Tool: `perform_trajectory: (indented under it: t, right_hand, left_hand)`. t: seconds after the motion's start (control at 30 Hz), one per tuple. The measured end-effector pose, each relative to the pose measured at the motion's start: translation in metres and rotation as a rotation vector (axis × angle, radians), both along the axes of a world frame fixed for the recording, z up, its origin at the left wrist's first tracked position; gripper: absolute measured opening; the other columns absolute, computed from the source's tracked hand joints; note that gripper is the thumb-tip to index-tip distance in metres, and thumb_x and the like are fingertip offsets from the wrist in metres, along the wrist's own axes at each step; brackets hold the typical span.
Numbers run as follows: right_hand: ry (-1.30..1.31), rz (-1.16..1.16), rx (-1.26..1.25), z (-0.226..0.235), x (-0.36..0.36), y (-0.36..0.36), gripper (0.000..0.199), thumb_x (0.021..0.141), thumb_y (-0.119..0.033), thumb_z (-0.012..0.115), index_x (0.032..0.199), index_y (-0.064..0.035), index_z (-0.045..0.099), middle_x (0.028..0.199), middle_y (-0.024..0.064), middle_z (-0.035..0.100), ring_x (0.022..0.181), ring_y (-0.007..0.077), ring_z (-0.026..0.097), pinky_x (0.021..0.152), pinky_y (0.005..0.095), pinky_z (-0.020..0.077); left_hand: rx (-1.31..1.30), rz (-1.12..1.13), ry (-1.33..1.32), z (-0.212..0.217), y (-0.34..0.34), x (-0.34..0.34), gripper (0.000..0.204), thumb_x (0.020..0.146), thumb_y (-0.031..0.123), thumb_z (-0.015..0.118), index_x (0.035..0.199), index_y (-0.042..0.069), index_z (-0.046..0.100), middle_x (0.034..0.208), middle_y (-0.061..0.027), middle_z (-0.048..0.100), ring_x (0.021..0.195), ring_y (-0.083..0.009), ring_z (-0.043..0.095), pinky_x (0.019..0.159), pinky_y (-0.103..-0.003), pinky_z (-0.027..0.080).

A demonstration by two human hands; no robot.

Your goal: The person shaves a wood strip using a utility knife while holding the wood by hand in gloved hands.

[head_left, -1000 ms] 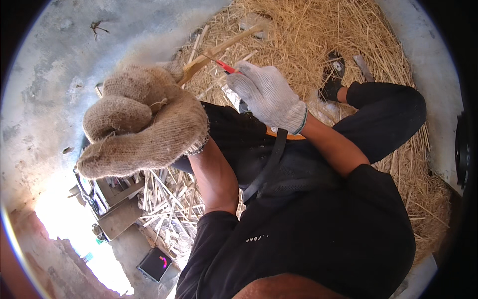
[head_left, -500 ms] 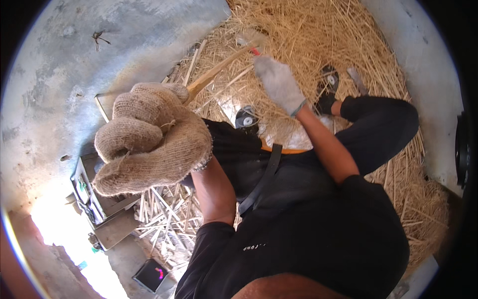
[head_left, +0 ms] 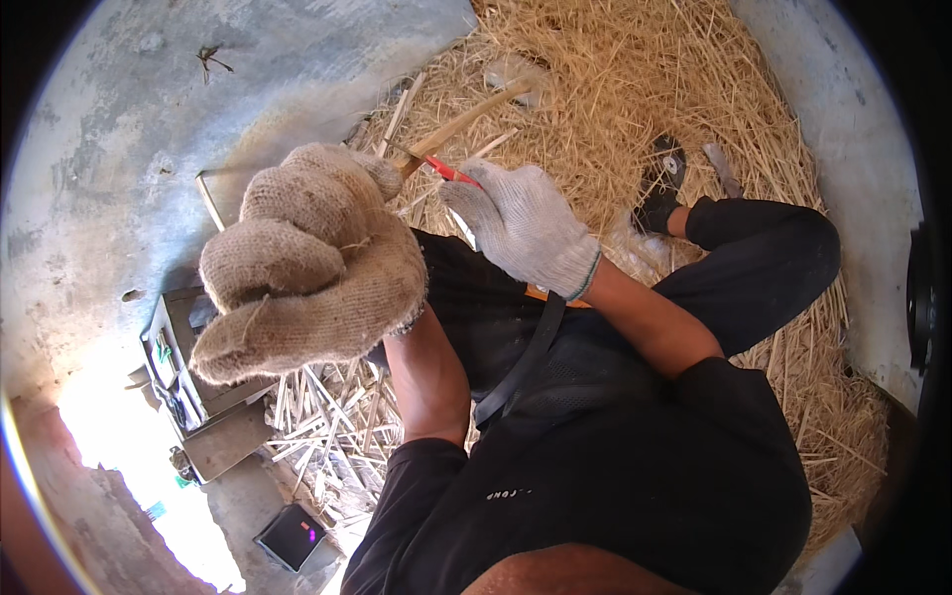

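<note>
My left hand [head_left: 312, 263], in a thick brown knitted glove, is closed around a pale wooden or bamboo stick [head_left: 476, 117]. The stick slants up and to the right out of the fist; the part inside the glove is hidden. Close to that fist is my right hand [head_left: 531, 220], in a lighter knitted glove with a green cuff edge. Its fingers are wrapped around a knife [head_left: 451, 174] with red on its handle. The thin dark blade lies against or very near the stick, just beyond the left fist; exact contact cannot be told.
Fine shavings [head_left: 635, 79] cover the floor ahead and to the right. Cut strips [head_left: 327, 426] lie at the lower left, beside a box-like metal case [head_left: 213, 397] and a dark flat device [head_left: 290, 537]. Worn walls [head_left: 129, 129] rise on both sides. A sandaled foot [head_left: 659, 188] rests among the shavings.
My right hand has come back with the knife, from the stick's far part to just beside the left fist. The left hand has barely shifted and still grips the stick.
</note>
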State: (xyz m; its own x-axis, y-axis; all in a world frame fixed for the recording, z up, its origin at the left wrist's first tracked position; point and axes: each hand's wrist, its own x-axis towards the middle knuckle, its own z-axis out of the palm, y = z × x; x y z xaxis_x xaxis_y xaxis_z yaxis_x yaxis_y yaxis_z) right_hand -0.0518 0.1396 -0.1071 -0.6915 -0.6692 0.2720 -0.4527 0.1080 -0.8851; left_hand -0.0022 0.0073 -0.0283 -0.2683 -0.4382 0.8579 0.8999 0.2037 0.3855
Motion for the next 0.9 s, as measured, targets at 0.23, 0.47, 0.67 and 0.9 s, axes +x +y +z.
perform_trajectory:
  t: [0.23,0.47,0.67,0.9]
  right_hand:
    - [-0.023,-0.196,0.569,-0.178,-0.088,0.02,0.06,0.105,-0.052,0.035,0.104,0.0005,0.064,0.072,0.0271,0.063,0.07,0.0471,0.064,0.06,0.0539,0.0492]
    - [-0.101,-0.149,-0.051,-0.037,-0.032,0.0,0.056,0.102,-0.052,0.045,0.103,0.0001,0.065,0.067,0.022,0.063,0.064,0.0405,0.065,0.058,0.047,0.0481]
    - [-0.074,-0.021,0.0,-0.033,-0.005,-0.007,0.045,0.103,-0.04,0.053,0.097,0.0041,0.06,0.06,0.022,0.054,0.054,0.0393,0.058,0.052,0.0424,0.0452]
    - [-0.038,-0.178,0.595,-0.199,-0.086,0.014,0.063,0.104,-0.054,0.034,0.096,0.0013,0.062,0.075,0.0274,0.065,0.077,0.0461,0.067,0.07,0.0553,0.0524]
  left_hand:
    - [0.05,0.112,0.014,0.015,0.007,-0.01,0.071,0.099,0.072,0.029,0.056,0.016,0.032,0.045,0.0004,0.031,0.034,-0.011,0.036,0.028,-0.03,0.037]
    - [0.226,0.087,0.004,0.01,0.009,-0.011,0.073,0.098,0.074,0.027,0.06,0.013,0.042,0.051,-0.0029,0.04,0.039,-0.0172,0.045,0.037,-0.035,0.048]
    - [0.033,0.074,-0.035,0.005,-0.001,-0.004,0.075,0.095,0.077,0.027,0.065,0.012,0.047,0.051,-0.001,0.038,0.04,-0.0169,0.041,0.04,-0.035,0.048]
    - [0.015,0.003,-0.018,0.014,0.01,-0.008,0.072,0.1,0.071,0.025,0.056,0.016,0.036,0.045,0.0008,0.033,0.035,-0.0127,0.039,0.033,-0.033,0.047]
